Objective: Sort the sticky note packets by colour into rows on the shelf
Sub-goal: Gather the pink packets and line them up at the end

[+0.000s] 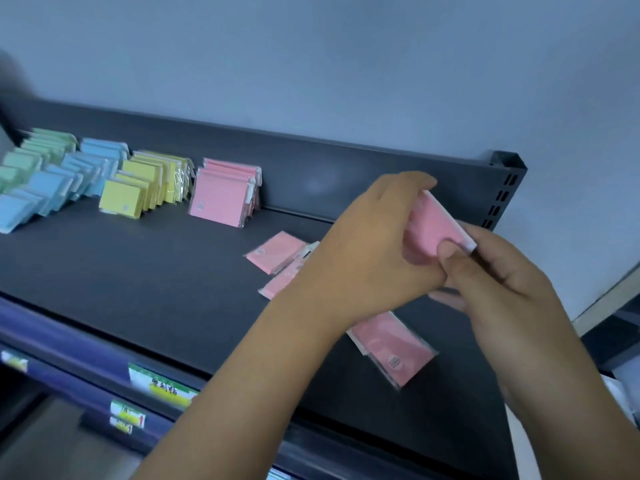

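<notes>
Both hands hold one pink sticky note packet (pixel 431 225) above the right part of the dark shelf (pixel 138 271). My left hand (pixel 367 251) grips it from the left, and my right hand (pixel 498 271) pinches its lower right corner with the thumb. Loose pink packets lie flat on the shelf: one (pixel 273 252) left of my left hand, one (pixel 277 284) partly under my wrist, another (pixel 394 348) below the hands. Along the back stand leaning rows of green (pixel 31 154), blue (pixel 72 174), yellow (pixel 145 185) and pink (pixel 223 195) packets.
The shelf's raised back panel (pixel 346 168) and perforated end post (pixel 502 192) bound the right side. Price labels (pixel 162 386) hang on the blue front rail. A grey wall rises behind. A lower shelf level shows at the bottom left.
</notes>
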